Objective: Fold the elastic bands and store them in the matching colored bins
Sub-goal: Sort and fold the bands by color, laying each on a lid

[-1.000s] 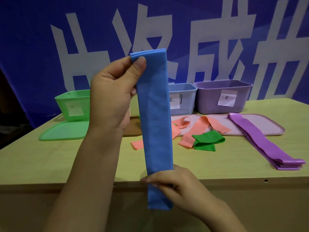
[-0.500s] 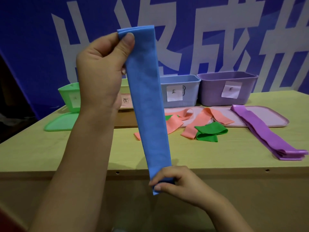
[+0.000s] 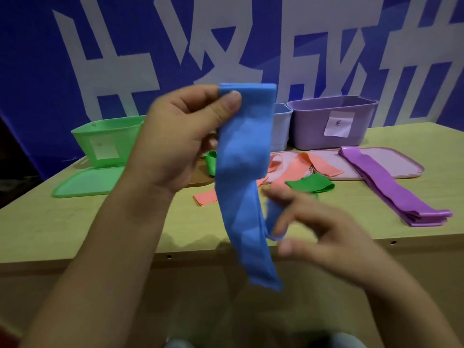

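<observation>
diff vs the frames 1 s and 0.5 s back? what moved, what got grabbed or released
The right hand let go of the bottom end of the blue band; its fingers are now spread beside the band, which hangs slack and rumpled instead of taut. The left hand pinches the top end as before. The purple band, pink bands and bins are unchanged.

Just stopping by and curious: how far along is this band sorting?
Early on. Done: only the purple band looks folded, but it lies on the table, not in the purple bin. In hand: the left hand pinches the blue band at its top; the right hand is blurred near its lower part. Left: pink bands and green bands lie loose.
</observation>
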{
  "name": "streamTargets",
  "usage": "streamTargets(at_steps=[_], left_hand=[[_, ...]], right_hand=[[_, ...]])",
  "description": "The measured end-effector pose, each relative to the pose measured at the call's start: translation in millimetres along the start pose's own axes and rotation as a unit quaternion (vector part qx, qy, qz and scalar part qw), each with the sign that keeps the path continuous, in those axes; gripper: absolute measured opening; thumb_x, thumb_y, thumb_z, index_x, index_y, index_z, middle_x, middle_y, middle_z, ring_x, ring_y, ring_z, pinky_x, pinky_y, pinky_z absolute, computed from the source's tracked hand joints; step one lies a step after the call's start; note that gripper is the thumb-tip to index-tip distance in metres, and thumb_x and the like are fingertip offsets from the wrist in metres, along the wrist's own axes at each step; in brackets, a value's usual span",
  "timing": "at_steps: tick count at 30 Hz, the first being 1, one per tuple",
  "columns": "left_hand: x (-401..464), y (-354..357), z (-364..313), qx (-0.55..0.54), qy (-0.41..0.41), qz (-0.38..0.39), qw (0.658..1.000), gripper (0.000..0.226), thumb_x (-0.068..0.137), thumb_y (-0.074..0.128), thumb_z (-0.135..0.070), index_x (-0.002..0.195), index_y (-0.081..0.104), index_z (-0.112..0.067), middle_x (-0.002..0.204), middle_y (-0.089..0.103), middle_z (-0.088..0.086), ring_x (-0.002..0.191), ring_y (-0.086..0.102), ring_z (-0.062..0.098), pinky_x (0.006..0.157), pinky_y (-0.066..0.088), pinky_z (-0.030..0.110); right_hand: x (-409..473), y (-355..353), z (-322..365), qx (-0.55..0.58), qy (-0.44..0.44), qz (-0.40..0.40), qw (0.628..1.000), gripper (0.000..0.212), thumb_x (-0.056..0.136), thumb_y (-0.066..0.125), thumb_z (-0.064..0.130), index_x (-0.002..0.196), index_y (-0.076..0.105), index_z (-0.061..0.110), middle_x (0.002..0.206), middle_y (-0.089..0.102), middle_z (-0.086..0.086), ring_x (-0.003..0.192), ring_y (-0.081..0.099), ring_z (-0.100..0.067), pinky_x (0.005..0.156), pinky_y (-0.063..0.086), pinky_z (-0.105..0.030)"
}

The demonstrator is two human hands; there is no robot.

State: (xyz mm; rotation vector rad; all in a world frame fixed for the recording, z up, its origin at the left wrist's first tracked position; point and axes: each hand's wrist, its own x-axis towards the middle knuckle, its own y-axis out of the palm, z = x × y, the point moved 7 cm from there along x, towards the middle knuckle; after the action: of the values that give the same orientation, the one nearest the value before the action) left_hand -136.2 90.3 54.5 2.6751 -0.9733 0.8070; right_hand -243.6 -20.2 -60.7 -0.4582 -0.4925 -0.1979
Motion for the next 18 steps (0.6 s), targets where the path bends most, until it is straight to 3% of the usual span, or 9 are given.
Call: streamTargets(at_steps=[2,4,6,9,14,16,18], left_hand=[[1,15,13,0.016,-0.013,0.028,0.999,0.019,0.069,0.062,-0.023,0.086,0.067,-0.017,0.067,0.069,-0.008,0.059,0.061,0.004,0.048,0.043,0.015],[6,27,27,0.039,-0.023,0.046,0.998,0.01,0.077,0.064,-0.021,0.086,0.069,-0.022,0.072,0.071,-0.008,0.07,0.061,0.009,0.052,0.045,0.018],[12,37,38,0.026,-0.034,0.052,0.998,0.011,0.083,0.063,-0.015,0.088,0.07,-0.022,0.075,0.071,-0.007,0.073,0.061,0.013,0.051,0.044,0.018],[21,52,47,-0.007,-0.034,0.058,0.998,0.012,0.086,0.06,-0.011,0.093,0.069,-0.017,0.078,0.071,-0.003,0.075,0.063,0.014,0.05,0.044,0.017],[38,73,56,-0.026,-0.019,0.066,0.997,0.013,0.086,0.06,-0.011,0.095,0.069,-0.014,0.084,0.069,0.003,0.082,0.06,0.024,0.056,0.044,0.022],[48,81,63,-0.034,-0.028,0.073,0.996,0.013,0.087,0.06,-0.019,0.096,0.068,-0.016,0.086,0.069,0.004,0.085,0.062,0.025,0.063,0.048,0.029],[62,91,88,-0.035,-0.074,0.102,0.991,0.03,0.084,0.055,-0.039,0.099,0.065,-0.015,0.09,0.067,0.008,0.085,0.063,0.023,0.066,0.052,0.033]], right_hand=[[8,-33,18,0.047,-0.028,-0.14,0.989,0.039,0.056,0.076,0.059,0.077,0.058,0.031,0.117,0.064,0.011,0.115,0.057,-0.003,0.095,0.046,-0.023],[16,-56,27,0.088,-0.044,-0.22,0.97,0.034,0.066,0.077,0.039,0.09,0.056,0.028,0.105,0.069,0.006,0.104,0.064,-0.008,0.087,0.052,-0.024],[26,-68,32,0.113,-0.029,-0.226,0.967,0.03,0.075,0.073,0.031,0.1,0.058,0.025,0.096,0.071,0.005,0.097,0.067,-0.011,0.079,0.055,-0.022],[38,-81,31,0.114,0.0,-0.225,0.968,0.026,0.071,0.062,0.03,0.096,0.062,0.02,0.085,0.071,0.007,0.09,0.068,-0.01,0.072,0.055,-0.021],[51,-103,23,0.101,0.003,-0.23,0.968,0.024,0.073,0.059,0.031,0.093,0.063,0.019,0.084,0.069,0.006,0.087,0.068,-0.009,0.069,0.054,-0.018],[55,-114,17,0.078,0.003,-0.253,0.964,0.015,0.079,0.06,0.027,0.09,0.063,0.018,0.087,0.068,0.001,0.087,0.068,-0.012,0.069,0.056,-0.021],[57,-128,9,0.051,0.01,-0.284,0.957,0.006,0.087,0.059,0.022,0.089,0.063,0.018,0.089,0.067,-0.002,0.088,0.066,-0.014,0.072,0.057,-0.025]])
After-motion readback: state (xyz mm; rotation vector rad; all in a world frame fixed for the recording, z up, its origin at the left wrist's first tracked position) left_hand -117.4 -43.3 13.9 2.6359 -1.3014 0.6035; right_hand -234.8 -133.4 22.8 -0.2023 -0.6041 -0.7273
